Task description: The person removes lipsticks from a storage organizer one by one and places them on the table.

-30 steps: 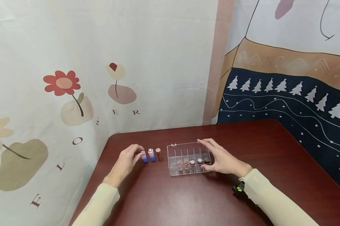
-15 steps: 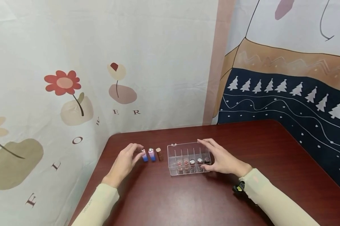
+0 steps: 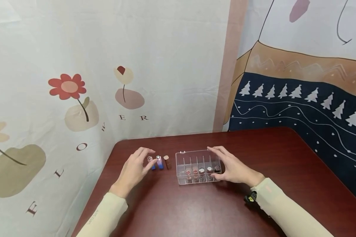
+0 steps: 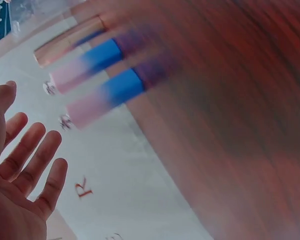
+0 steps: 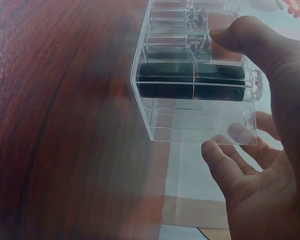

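Note:
On the table stand two lipstick tubes fading from pink to blue, the left lipstick (image 4: 105,97) and the right lipstick (image 3: 159,162). My left hand (image 3: 132,168) is beside them with its fingers spread. In the left wrist view the left hand (image 4: 22,175) has nothing in its fingers and is apart from both tubes. My right hand (image 3: 235,168) holds the right end of a clear divided box (image 3: 181,180), thumb at the front and fingers at the back. A dark lipstick (image 5: 165,81) stands in the box's end compartment, and several other tubes fill the front row.
A brown tube with a tan top (image 3: 166,162) stands between the lipsticks and the box. Printed fabric (image 3: 178,65) hangs behind the dark red table (image 3: 184,210). A black device (image 3: 250,197) is strapped at the right wrist.
My left hand has come off the left lipstick and shifted slightly right, its thumb and fingers spreading apart. The right hand and the box hold their place.

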